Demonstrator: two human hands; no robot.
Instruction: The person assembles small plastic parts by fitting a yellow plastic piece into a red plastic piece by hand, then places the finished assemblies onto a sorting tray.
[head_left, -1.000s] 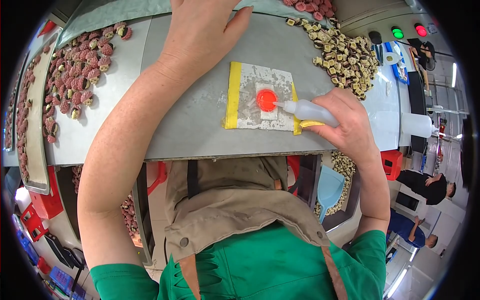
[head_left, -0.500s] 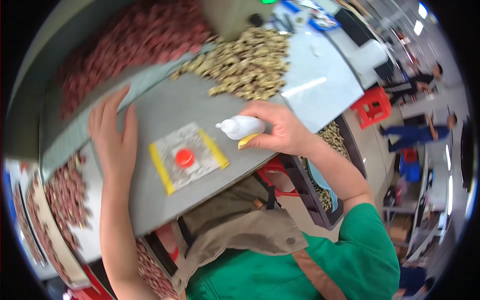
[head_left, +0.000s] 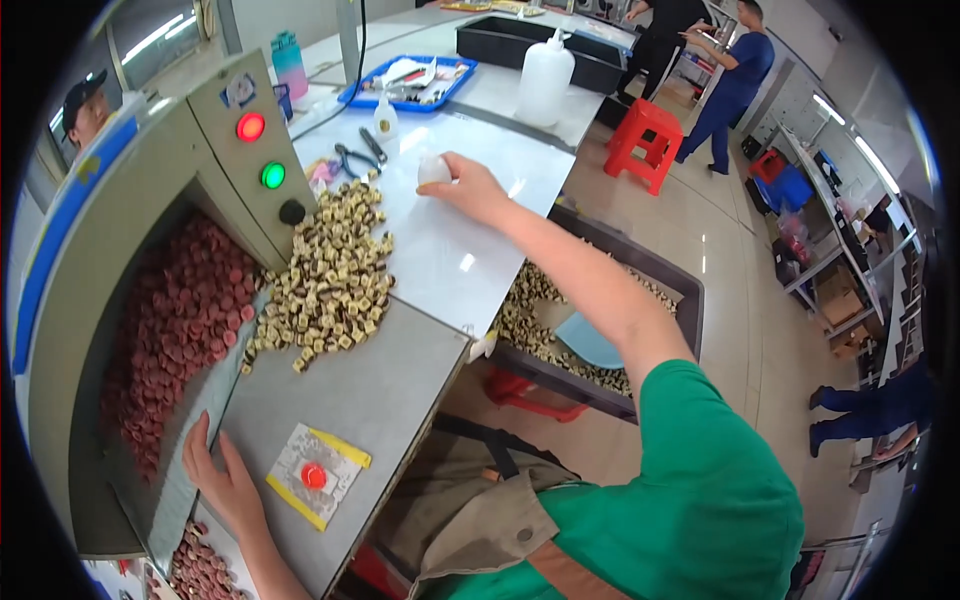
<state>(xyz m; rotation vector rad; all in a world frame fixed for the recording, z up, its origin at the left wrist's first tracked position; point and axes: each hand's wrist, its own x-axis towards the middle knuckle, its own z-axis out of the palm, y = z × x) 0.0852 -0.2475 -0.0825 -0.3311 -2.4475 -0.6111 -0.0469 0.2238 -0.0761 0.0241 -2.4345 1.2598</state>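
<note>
My right hand (head_left: 462, 188) is closed round a small white squeeze bottle (head_left: 434, 171) over the glossy white tabletop (head_left: 470, 260). My left hand (head_left: 222, 478) has its fingers apart and holds nothing, at the edge of the pale green belt (head_left: 212, 388). On the grey worktop (head_left: 345, 385), nearest to that hand, lies a whitish square pad (head_left: 340, 470) with yellow tape along two sides. A round red piece (head_left: 313, 475) sits at the pad's middle. Beyond it spreads a heap of small yellow-and-dark pieces (head_left: 330, 270).
A machine housing (head_left: 225, 120) with red and green lights stands left, dull-red round pieces (head_left: 190, 310) heaped inside. Pliers (head_left: 352, 160), another small bottle (head_left: 385, 118), a blue tray (head_left: 455, 72) and a white pump bottle (head_left: 546, 80) stand farther back. A dark crate (head_left: 690, 320) sits at right.
The view has swung toward the far tabletop. My right hand has carried the squeeze bottle away from the pad to the white tabletop. My left hand stays open by the belt.
</note>
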